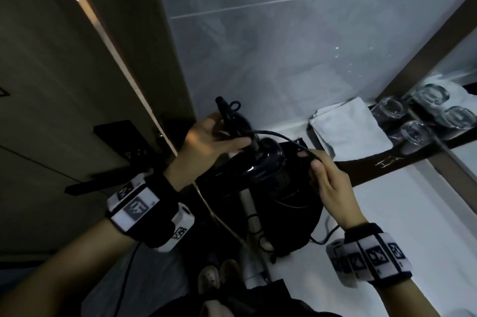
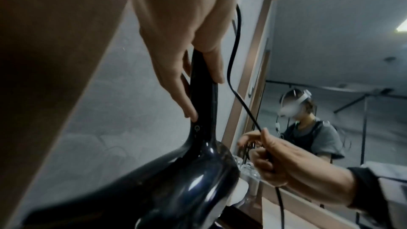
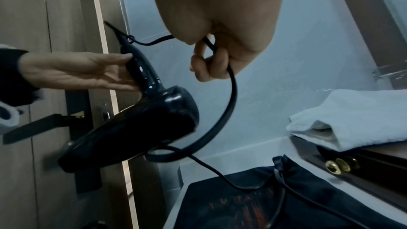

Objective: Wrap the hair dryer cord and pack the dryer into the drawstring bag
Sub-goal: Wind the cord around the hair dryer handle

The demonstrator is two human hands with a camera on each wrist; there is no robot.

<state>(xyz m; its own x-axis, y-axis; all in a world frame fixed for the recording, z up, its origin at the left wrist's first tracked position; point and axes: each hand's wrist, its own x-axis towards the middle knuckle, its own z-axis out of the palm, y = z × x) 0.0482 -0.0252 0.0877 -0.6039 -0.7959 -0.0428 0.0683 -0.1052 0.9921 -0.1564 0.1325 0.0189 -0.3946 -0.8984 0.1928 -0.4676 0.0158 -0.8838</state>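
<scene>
My left hand [image 1: 224, 133] holds the glossy black hair dryer [image 1: 260, 164] by its handle, in the air above the counter, nozzle pointing down and left. The black cord [image 1: 278, 134] leaves the handle's end, arcs right and passes through my right hand [image 1: 311, 160], which pinches it with curled fingers. In the right wrist view the cord [image 3: 229, 104] loops under the dryer [image 3: 154, 119] and trails onto the black drawstring bag [image 3: 264, 206]. The bag [image 1: 302, 213] lies flat on the white counter below the dryer. The left wrist view shows fingers [image 2: 176, 76] along the handle.
A folded white towel [image 1: 348, 130] lies on a dark tray at the back right, beside several upturned glasses [image 1: 413, 120] and a framed mirror. A wooden door with a black lever [image 1: 85, 185] stands close on the left. Grey tiled wall is behind.
</scene>
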